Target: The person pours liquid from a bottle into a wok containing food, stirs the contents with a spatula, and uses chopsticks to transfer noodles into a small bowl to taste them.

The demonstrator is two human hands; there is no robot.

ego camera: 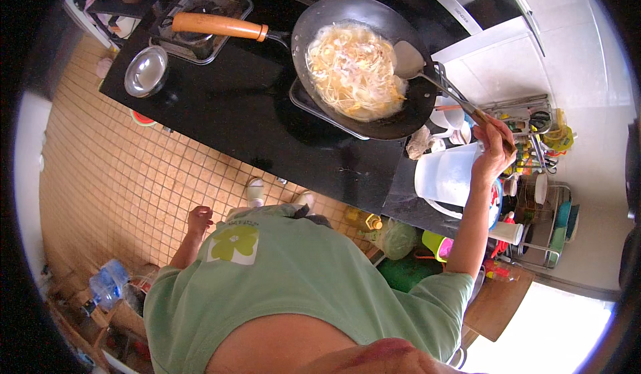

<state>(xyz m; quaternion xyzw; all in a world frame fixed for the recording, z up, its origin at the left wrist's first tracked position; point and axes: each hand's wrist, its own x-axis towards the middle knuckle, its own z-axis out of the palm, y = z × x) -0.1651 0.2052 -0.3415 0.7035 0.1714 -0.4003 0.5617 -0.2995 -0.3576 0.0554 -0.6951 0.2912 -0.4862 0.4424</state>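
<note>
A dark metal wok [350, 11] sits over the stove on the black worktop, its wooden handle [220, 25] pointing left. Thin noodle-like strands [350, 71] lie in pale liquid inside it. My right hand [493, 146] grips the handle of a metal wok spatula [408, 59], whose blade rests at the right side of the wok, beside the food. Low at my side hangs my left hand [200, 218], away from the worktop, with its fingers loosely curled and nothing seen in it.
A steel bowl [145, 72] stands near the worktop's left edge [210, 146]. Right of the wok are a translucent plastic container [443, 173] and a utensil rack [538, 123]. Behind the wooden handle sits another burner [200, 48]. An oil bottle [371, 220] stands below the worktop.
</note>
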